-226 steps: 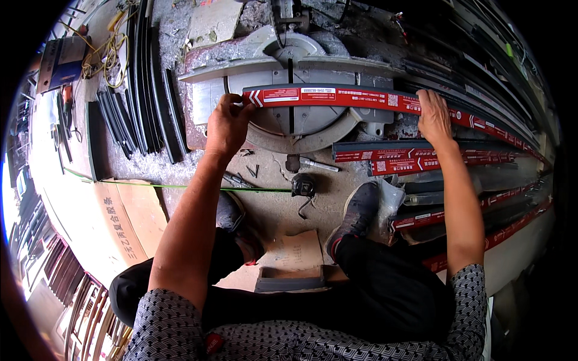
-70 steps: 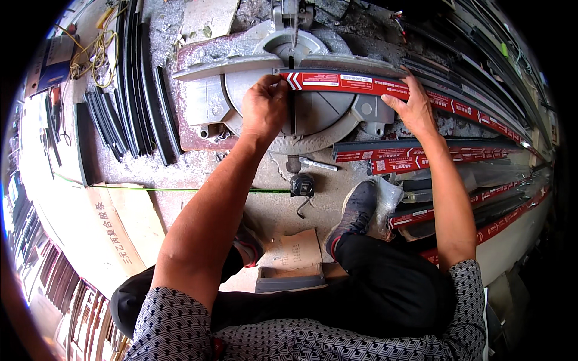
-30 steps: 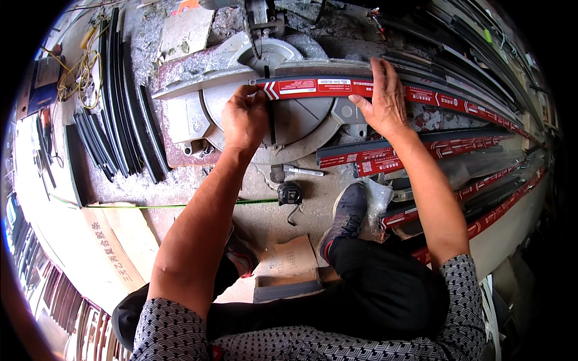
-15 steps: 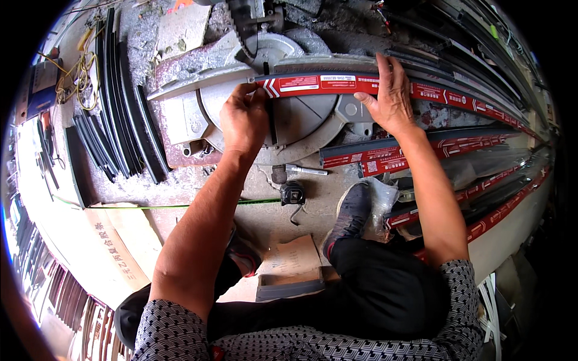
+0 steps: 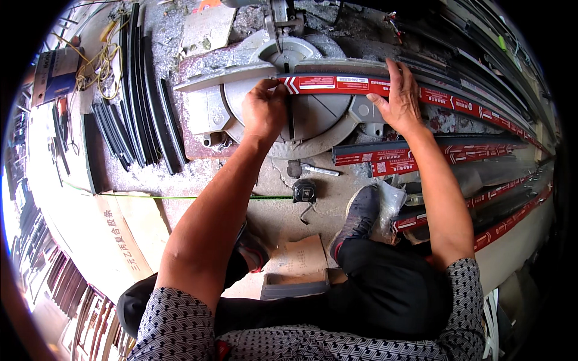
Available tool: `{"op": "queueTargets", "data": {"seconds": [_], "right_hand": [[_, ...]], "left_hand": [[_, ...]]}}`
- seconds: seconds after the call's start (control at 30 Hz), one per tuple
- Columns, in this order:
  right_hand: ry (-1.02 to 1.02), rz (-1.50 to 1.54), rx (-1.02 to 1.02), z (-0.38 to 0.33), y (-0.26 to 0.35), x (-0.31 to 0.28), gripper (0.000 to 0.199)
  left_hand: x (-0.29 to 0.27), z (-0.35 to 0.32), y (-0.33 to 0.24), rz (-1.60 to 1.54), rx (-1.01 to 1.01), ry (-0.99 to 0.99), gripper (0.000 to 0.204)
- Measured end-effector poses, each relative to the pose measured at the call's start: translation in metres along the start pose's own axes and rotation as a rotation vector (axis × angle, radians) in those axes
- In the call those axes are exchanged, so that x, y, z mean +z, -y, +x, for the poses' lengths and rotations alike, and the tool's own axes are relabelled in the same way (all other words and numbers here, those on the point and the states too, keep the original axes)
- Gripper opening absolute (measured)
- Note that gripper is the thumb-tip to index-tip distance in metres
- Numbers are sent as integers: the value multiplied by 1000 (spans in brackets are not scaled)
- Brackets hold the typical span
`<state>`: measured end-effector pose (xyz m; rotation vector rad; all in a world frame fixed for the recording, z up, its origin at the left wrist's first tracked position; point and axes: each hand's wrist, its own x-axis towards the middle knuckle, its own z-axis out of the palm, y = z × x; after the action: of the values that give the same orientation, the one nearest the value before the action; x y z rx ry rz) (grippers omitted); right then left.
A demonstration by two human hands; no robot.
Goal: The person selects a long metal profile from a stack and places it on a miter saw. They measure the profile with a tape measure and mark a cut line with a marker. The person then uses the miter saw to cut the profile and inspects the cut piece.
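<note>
1. Left hand point(image 5: 265, 110) is curling its fingers and thumb round the cut end of the red-wrapped profile strip point(image 5: 337, 83), pinching it from the near side at the middle of the mitre saw table point(image 5: 313, 117).
2. Right hand point(image 5: 402, 99) is lying flat on the same strip, fingers stretched out and slightly spread over its top, pressing it down at the saw table's right edge.
3. The strip is lying across the saw table against the fence, its left end sitting just beside the blade slot and its long run trailing off past the table's right side.
4. Saw head point(image 5: 280, 15) is standing at the far side of the table, only partly in frame.
5. More red-wrapped strips point(image 5: 421, 159) are lying in a stack right of the saw table and nearer the person, roughly parallel to the held one.
6. A black tape measure point(image 5: 304, 191) is sitting on the concrete floor just in front of the saw table, its yellow-green tape point(image 5: 180, 197) running out leftward.
7. A bundle of dark profile offcuts point(image 5: 141, 114) is lying left of the saw table.
8. A flattened cardboard sheet point(image 5: 129, 231) is lying left of and nearer than the saw table.
9. The person's grey shoe point(image 5: 360, 210) is resting in front of the table, beside clear plastic wrap point(image 5: 390, 204).
</note>
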<state>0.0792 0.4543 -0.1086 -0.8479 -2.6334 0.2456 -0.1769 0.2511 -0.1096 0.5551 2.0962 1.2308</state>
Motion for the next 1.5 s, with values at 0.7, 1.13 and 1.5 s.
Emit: {"op": "queueTargets", "data": {"seconds": [0.7, 1.13, 1.5], "right_hand": [[16, -9, 8, -2, 0, 1, 99], [28, 0, 29, -2, 2, 1, 99], [36, 35, -7, 0, 0, -2, 100]], "left_hand": [[-65, -25, -22, 346, 180, -142, 49], [-162, 36, -3, 820, 382, -197, 69], [-154, 37, -1, 740, 355, -247, 67]]}}
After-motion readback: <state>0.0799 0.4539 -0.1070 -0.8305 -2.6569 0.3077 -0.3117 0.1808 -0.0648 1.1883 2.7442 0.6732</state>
